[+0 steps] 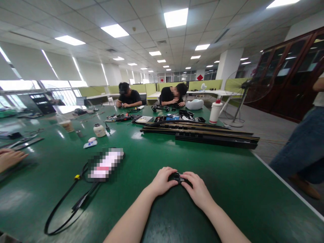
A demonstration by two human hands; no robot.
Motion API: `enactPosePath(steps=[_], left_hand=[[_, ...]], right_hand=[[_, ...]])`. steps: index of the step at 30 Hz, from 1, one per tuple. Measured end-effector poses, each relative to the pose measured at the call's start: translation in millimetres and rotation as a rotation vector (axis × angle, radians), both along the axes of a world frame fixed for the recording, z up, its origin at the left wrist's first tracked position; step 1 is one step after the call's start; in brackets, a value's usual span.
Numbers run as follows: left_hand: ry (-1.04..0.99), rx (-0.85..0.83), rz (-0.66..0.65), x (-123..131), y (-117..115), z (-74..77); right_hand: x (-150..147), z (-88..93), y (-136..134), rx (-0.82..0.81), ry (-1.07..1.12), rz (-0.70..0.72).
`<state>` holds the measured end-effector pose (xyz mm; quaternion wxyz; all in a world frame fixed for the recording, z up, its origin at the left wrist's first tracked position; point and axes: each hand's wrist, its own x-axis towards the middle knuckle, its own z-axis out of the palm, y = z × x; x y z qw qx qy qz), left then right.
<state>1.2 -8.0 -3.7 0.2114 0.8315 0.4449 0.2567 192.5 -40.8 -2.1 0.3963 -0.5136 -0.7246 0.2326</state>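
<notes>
Two-handed handling of a small part at a green table, head view. In the lower centre of the frame, slightly right of the midline, a small black part lies between the two hands. The left hand closes thumb and curved fingers on its left end; the right hand grips its right end likewise, thumb below and fingers above. The fingers of both are set narrow around the part and partly hide it; whether it touches the tabletop cannot be told.

Left of the hands, well apart, lies a pixel-masked phone with a black strap looping toward the lower left and a yellow clip on its cord. At the left edge rests a co-worker's hand. Left of centre stands a white jar. Right of centre, long black rails lie beneath thin brass-coloured rods, with a red-capped white bottle upright behind them. Two seated people in black occupy the far side; a standing person in jeans is at the right edge.
</notes>
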Motion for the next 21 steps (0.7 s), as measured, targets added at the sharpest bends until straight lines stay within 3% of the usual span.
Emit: enactPosePath(steps=[13, 21], left_hand=[[0.006, 0.003, -0.013, 0.5, -0.5, 0.9], [0.007, -0.007, -0.012, -0.5, -0.4, 1.3]], right_hand=[[-1.0, 2.4, -4.4, -0.006, -0.177, 0.027], [4.7, 1.1, -1.5, -0.093, 0.097, 0.033]])
